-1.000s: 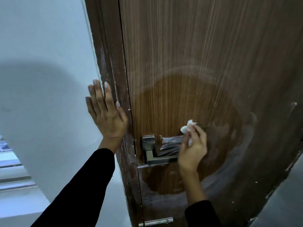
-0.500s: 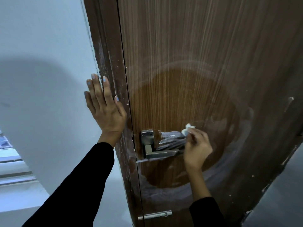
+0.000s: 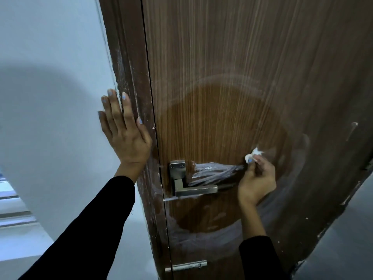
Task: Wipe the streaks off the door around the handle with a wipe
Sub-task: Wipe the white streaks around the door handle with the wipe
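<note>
Nearest to the camera, two black sleeves point(image 3: 84, 229) reach forward. The left hand point(image 3: 125, 134) lies flat with straight fingers, partly on the white wall point(image 3: 50, 57) and partly on the door frame point(image 3: 129, 57). The right hand point(image 3: 257, 178) pinches a small crumpled wipe point(image 3: 253, 154) with curled fingers and holds it at the door point(image 3: 222, 47), just right of the metal handle point(image 3: 193, 188). A round darker zone around the handle looks already clean. I judge that the pale smear just above the handle, the whitish ring around the zone and the vertical streaks higher up still need wiping.
</note>
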Motion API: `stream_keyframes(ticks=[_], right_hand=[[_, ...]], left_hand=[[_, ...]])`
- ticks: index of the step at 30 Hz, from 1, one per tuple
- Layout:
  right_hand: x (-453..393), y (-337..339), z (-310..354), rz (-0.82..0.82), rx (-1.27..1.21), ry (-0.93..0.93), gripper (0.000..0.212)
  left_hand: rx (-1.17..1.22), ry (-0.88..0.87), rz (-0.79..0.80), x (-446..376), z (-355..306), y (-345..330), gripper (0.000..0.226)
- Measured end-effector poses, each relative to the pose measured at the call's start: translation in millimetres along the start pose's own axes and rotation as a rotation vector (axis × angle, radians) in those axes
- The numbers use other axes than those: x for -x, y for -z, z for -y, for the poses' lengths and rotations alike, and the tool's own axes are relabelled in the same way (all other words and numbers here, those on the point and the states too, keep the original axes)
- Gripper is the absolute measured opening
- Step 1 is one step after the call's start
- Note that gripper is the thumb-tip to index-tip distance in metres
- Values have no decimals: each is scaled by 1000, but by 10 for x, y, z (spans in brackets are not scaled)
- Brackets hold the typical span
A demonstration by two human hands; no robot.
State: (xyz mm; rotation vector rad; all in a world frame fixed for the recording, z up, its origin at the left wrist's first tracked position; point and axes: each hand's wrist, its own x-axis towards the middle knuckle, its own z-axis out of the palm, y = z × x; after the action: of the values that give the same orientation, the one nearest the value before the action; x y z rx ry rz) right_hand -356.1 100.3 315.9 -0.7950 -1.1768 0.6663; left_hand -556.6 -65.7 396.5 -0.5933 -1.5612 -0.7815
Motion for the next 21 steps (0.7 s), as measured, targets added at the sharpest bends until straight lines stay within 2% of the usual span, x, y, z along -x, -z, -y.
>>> stream_keyframes(ticks=[3,5,6,11,13,15,16,18,21], right_hand=[[109,-91,73,121,52,164,22],[251,-57,-31,223,91,202,23],[282,-11,-100,225,106,185,23],[-74,22,-236,-24,89,-108,26],[-112,-34,-170,38,106,30,28],[22,-33,-192,189,120,230,31],[105,5,-246,248,121,261,32],[154,98,-396,223,134,181,30],[-38,113,-408,99,146,-55,29]], left_hand=[[-4,-7,-9,5,10,-12,50],[-3,-3,-12,7,10,-13,50],[-3,-4,-16,6,9,-13,50],[4,-6,-19,1,9,-11,51],[2,-3,-20,1,12,-18,51],[1,-1,-15,3,17,-21,51],[1,-2,-16,5,17,-20,51],[3,-5,-20,2,13,-22,51],[5,-6,-27,5,0,-21,50]])
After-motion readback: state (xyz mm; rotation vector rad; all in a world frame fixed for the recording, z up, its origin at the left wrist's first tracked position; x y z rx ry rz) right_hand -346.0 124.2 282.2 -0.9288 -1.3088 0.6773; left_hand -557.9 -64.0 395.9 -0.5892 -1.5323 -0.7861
